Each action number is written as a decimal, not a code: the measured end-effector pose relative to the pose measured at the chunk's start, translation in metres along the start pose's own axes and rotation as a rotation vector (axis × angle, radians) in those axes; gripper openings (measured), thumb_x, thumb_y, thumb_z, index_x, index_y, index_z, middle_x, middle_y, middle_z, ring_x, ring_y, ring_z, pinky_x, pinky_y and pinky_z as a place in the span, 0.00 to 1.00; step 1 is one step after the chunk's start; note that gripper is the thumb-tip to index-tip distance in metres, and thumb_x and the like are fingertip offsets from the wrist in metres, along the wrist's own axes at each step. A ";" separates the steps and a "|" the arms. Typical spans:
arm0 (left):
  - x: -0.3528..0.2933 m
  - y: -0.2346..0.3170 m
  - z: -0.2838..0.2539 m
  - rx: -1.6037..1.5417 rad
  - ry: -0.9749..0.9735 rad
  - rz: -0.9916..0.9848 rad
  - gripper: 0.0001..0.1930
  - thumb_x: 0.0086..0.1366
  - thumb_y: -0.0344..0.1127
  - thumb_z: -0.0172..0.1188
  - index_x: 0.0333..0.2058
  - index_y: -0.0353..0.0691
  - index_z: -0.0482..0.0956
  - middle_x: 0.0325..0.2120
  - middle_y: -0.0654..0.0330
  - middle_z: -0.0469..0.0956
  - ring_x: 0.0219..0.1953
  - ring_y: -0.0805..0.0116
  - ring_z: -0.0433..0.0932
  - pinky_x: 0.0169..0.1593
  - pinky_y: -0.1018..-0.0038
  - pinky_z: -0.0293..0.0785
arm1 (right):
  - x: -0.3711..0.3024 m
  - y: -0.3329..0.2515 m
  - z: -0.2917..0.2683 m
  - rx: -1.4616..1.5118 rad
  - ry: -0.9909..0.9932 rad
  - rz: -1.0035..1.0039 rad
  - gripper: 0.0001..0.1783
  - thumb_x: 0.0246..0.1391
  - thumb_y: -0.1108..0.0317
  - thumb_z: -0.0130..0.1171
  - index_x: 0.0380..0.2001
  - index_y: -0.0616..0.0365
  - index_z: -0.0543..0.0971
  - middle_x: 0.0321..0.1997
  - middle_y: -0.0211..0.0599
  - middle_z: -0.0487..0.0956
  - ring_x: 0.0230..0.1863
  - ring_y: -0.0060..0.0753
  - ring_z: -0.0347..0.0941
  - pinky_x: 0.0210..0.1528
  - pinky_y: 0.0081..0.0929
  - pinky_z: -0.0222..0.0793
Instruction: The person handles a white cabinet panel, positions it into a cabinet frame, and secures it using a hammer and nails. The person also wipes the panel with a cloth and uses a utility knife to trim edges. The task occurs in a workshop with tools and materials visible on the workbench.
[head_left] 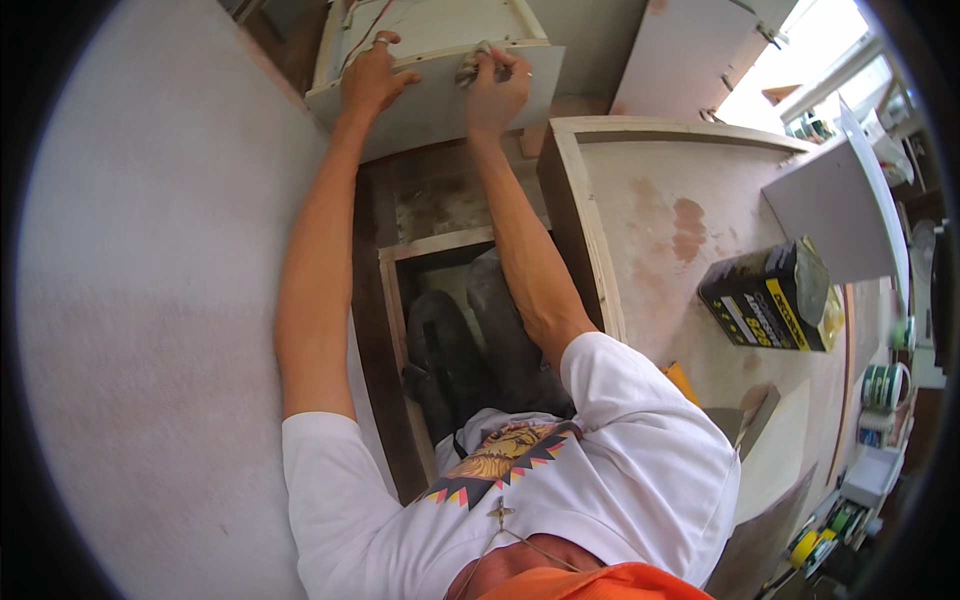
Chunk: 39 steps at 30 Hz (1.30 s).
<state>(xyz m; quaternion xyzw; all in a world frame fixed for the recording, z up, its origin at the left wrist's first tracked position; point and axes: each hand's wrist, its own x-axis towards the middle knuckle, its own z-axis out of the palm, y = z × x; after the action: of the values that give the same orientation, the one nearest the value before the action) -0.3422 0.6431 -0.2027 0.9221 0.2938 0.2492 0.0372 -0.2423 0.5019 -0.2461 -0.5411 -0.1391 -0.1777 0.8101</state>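
Observation:
Ahead of me is a drawer (530,22) with a light grey front panel (430,110) facing me. My left hand (372,80) rests at the panel's top edge near its left end, thumb and fingers apart, holding nothing. Toward the panel's right end, my right hand (498,98) pinches a small crumpled rag (466,72) against the top edge; the hand is slightly blurred. A thin red wire (368,30) runs inside the drawer behind my left hand.
A pale wall panel (150,300) rises close on my left. An open wooden cabinet frame (395,330) surrounds my legs. To the right, a stained worktop (640,190) carries a black and yellow tin (755,300). Tape rolls (880,385) and loose boards lie farther right.

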 end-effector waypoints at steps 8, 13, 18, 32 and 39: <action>0.030 -0.023 0.041 -0.095 -0.089 0.217 0.31 0.56 0.53 0.73 0.49 0.33 0.81 0.53 0.52 0.79 0.47 0.50 0.82 0.52 0.61 0.74 | 0.077 -0.009 -0.109 -0.124 0.075 -0.101 0.07 0.56 0.68 0.61 0.29 0.61 0.77 0.34 0.45 0.75 0.39 0.50 0.73 0.43 0.42 0.68; 0.031 -0.064 0.011 0.016 -0.096 0.003 0.39 0.56 0.57 0.72 0.63 0.44 0.73 0.51 0.45 0.81 0.52 0.49 0.81 0.56 0.61 0.74 | 0.041 -0.092 -0.201 -0.292 -0.007 -0.154 0.05 0.52 0.72 0.64 0.34 0.57 0.81 0.39 0.42 0.76 0.41 0.44 0.77 0.44 0.39 0.74; 0.046 -0.051 0.035 -0.059 -0.158 0.005 0.39 0.57 0.56 0.72 0.63 0.43 0.72 0.51 0.45 0.82 0.52 0.50 0.82 0.57 0.60 0.74 | 0.022 -0.124 -0.317 -0.681 0.101 -0.312 0.11 0.55 0.64 0.66 0.41 0.54 0.84 0.47 0.44 0.78 0.51 0.45 0.77 0.49 0.42 0.74; 0.057 -0.036 0.038 -0.048 -0.148 0.060 0.40 0.58 0.54 0.73 0.63 0.39 0.72 0.57 0.40 0.77 0.55 0.47 0.79 0.58 0.58 0.75 | -0.122 -0.319 -0.617 -1.211 0.122 0.359 0.22 0.67 0.56 0.46 0.55 0.50 0.81 0.30 0.41 0.84 0.31 0.42 0.83 0.38 0.39 0.76; 0.065 -0.061 0.041 -0.109 -0.151 0.143 0.39 0.58 0.52 0.72 0.62 0.36 0.71 0.56 0.38 0.76 0.54 0.47 0.80 0.57 0.58 0.75 | -0.194 -0.376 -0.647 -1.468 0.104 0.704 0.21 0.65 0.54 0.50 0.48 0.55 0.83 0.23 0.41 0.82 0.24 0.39 0.81 0.34 0.39 0.73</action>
<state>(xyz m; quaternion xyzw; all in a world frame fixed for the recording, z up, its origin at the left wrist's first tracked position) -0.3085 0.7328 -0.2229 0.9535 0.2095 0.1965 0.0913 -0.5598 -0.2033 -0.2588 -0.9371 0.2287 0.0166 0.2632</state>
